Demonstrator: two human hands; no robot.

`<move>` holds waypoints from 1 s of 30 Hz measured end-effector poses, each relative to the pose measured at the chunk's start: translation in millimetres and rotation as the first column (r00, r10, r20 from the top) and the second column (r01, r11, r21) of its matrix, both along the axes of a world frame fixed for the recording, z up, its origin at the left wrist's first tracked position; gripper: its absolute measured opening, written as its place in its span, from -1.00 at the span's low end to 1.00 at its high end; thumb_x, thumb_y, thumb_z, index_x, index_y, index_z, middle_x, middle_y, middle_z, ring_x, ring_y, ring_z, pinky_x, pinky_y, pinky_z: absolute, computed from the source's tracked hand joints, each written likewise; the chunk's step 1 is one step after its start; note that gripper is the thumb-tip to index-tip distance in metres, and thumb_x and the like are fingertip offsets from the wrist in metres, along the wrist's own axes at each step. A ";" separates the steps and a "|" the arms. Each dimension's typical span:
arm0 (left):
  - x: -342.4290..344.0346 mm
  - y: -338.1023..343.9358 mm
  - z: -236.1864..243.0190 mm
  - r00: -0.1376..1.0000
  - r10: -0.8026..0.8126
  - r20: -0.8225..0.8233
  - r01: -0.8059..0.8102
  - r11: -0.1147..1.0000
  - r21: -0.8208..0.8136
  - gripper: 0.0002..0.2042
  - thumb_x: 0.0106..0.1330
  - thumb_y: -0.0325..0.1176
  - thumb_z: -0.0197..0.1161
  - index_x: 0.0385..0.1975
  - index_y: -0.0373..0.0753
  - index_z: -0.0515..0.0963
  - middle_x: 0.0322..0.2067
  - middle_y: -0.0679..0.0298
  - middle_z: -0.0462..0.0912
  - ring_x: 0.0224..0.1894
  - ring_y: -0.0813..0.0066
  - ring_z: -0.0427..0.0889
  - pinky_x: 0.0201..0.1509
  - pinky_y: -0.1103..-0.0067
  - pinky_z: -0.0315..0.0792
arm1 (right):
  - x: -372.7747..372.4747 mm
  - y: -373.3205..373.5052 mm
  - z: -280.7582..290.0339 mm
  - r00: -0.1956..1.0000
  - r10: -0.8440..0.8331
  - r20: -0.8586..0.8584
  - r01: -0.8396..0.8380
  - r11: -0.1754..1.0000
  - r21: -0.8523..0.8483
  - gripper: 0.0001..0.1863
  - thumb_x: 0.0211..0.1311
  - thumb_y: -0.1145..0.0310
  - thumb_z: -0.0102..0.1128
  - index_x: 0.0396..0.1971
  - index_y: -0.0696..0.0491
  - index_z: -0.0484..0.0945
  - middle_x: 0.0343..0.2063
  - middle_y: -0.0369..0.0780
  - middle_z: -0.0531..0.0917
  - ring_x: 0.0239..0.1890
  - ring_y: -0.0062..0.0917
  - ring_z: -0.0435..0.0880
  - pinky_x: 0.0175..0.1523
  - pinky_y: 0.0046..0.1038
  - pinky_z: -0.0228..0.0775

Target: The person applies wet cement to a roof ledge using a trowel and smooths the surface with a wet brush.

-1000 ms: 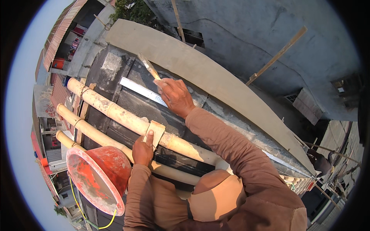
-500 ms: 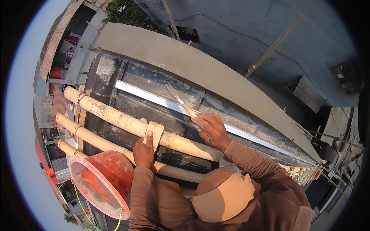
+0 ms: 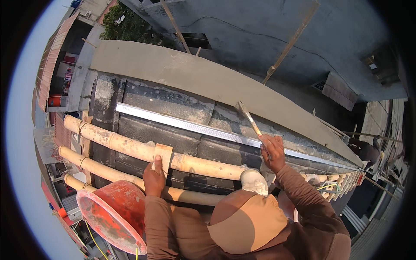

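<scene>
My right hand point(image 3: 273, 154) is closed round the handle of a flat paintbrush point(image 3: 252, 122). Its bristles are at the inner edge of the smooth grey plastered ledge point(image 3: 190, 73); contact I cannot tell. Below the brush, a long perforated metal straightedge point(image 3: 186, 126) lies along the dark tiled slope. My left hand point(image 3: 155, 180) grips a small pale wooden block point(image 3: 163, 151), thumb on its face, over the top bamboo pole point(image 3: 130, 144). Close by my left forearm, a red bucket point(image 3: 125, 203) smeared with grey mortar leans with its mouth facing left.
Two more bamboo poles, one a long pole point(image 3: 108, 172), run beneath the top one. A pale shoe point(image 3: 254, 181) rests at the top pole's right part. Past the ledge, the ground drops away to a grey wall point(image 3: 260, 39) with a slanting wooden prop point(image 3: 288, 43).
My right hand has moved right with the brush, whose bristles went from near the straightedge to the ledge's edge. My left hand keeps its hold on the block; the whole view has shifted slightly.
</scene>
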State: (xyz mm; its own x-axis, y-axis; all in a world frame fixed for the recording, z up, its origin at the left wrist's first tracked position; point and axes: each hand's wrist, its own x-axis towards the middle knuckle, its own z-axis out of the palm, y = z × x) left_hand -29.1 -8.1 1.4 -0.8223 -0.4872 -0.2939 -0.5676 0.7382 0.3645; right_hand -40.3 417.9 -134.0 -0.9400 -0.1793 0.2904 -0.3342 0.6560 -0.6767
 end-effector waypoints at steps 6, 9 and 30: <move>2.7 -5.1 -3.2 0.990 0.066 0.126 -0.064 0.998 -0.016 -0.22 0.48 0.32 0.00 -0.12 -0.52 0.64 -0.20 -0.35 0.67 -0.02 -0.40 0.60 0.06 0.13 0.48 | 64.1 36.1 34.7 0.994 0.059 0.094 -0.064 0.997 0.046 -0.45 0.06 0.62 0.32 0.15 0.08 0.60 -0.01 -0.10 0.68 -0.14 -0.22 0.61 0.00 -0.24 0.40; -6.3 5.7 1.9 0.997 0.031 0.073 -0.030 0.999 -0.018 -0.20 0.46 0.35 0.00 -0.05 -0.50 0.63 -0.12 -0.34 0.66 0.05 -0.38 0.59 0.14 0.10 0.45 | -6.6 -57.0 49.7 0.968 0.234 -0.094 -0.247 0.956 -0.160 -0.45 0.07 0.59 0.38 0.14 0.05 0.61 0.00 -0.13 0.68 -0.10 -0.29 0.64 -0.01 -0.28 0.40; -1.3 9.5 12.4 0.987 0.133 0.088 -0.132 0.991 -0.024 -0.23 0.44 0.34 0.03 -0.09 -0.47 0.65 -0.18 -0.32 0.69 -0.01 -0.37 0.62 0.11 0.09 0.46 | -46.6 -71.1 71.1 0.989 0.113 0.095 -0.066 0.912 -0.404 -0.66 0.46 0.46 0.11 0.16 0.23 0.54 -0.05 0.01 0.69 -0.12 -0.27 0.73 -0.02 -0.30 0.57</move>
State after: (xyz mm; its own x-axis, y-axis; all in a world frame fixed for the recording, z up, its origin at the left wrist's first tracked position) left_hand -30.3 1.5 13.8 -0.7212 -0.5959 -0.3533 -0.6904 0.6604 0.2954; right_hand -86.9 346.9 -62.9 -0.9562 -0.1560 0.2477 -0.2844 0.2944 -0.9124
